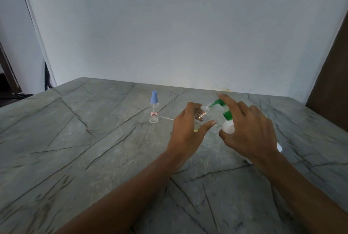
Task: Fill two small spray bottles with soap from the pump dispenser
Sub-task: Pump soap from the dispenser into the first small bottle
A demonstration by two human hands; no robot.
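Note:
My left hand (188,128) grips a clear small spray bottle (204,113) with its cap off, tilted so its open neck points right. A little yellowish liquid shows at its bottom. My right hand (248,126) holds the white pump dispenser (228,127), with the index finger lying over its green pump head (225,108). The green nozzle tip sits at the open neck of the held bottle. A second clear spray bottle (154,110) with a blue cap and a small red-edged label stands upright on the table, to the left of my hands.
The grey marble table (94,149) runs to a white wall at the back. A thin white dip tube (167,118) lies on the table between the standing bottle and my left hand. A dark brown panel (331,83) stands at the right edge.

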